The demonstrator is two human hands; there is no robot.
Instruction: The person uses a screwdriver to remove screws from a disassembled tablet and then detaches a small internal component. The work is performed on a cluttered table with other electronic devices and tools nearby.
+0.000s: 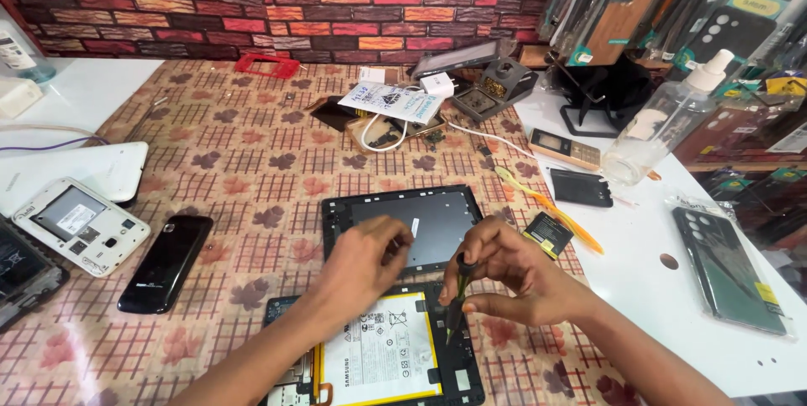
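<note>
Black and slim, the screwdriver (456, 303) stands nearly upright in your right hand (513, 276), pinched between thumb and fingertips so its tip meets the top edge of the opened tablet (387, 360) squarely, which looks like the grip for turning a small screw without slipping. Your left hand (363, 261) sits just beside it, fingers curled loosely and closed on nothing I can make out, resting at the tablet's upper edge as if to steady the frame against the tool's push. That tablet lies flat right in front of you on the patterned tablecloth (244, 154), back off, its white battery with yellow border (378, 355) facing up for easy access. The separated dark screen panel (408, 221) lies directly behind your hands, close but out of the work. A black phone (166, 263) and a white phone with its back removed (80, 225) wait to your left; a yellow pry tool (546, 204) and a small battery (548, 234) lie near your right hand.
</note>
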